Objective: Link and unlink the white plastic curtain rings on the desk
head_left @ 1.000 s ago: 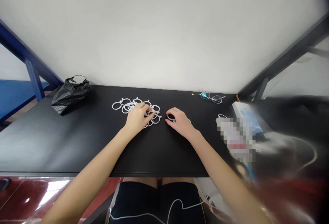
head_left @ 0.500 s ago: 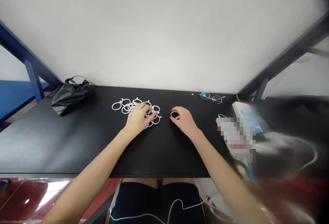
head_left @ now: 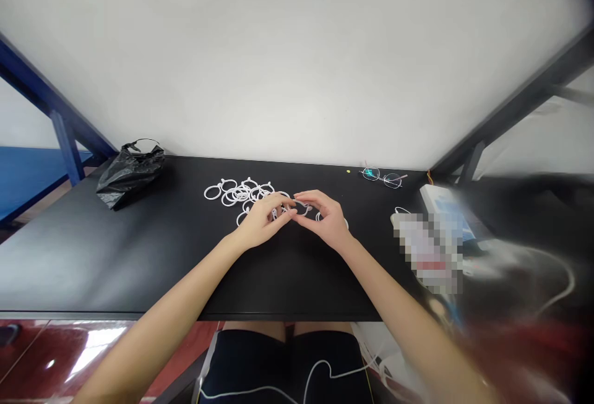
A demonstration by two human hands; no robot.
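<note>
A white ring (head_left: 304, 207) is held up between my hands over the black table. My right hand (head_left: 327, 215) curls its thumb and fingers around the ring's edge. From the other side, my left hand (head_left: 264, 218) meets it with thumb and fingertips pinched at the ring's left edge; the exact contact is partly hidden. Several more white rings (head_left: 241, 193), each with a small knob, lie overlapping in a pile left of and behind my left hand. Under my right hand shows part of another white ring (head_left: 347, 223), mostly covered by the fingers.
A black plastic bag (head_left: 132, 172) sits at the back left. Eyeglasses (head_left: 381, 176) lie at the back right near the wall. A white box (head_left: 440, 203) and a blurred-out flat object (head_left: 424, 249) are on the right. A white cable (head_left: 320, 364) crosses my lap.
My right hand has moved left and my left hand right, so they now meet at one ring. A ring's edge now shows beneath my right hand.
</note>
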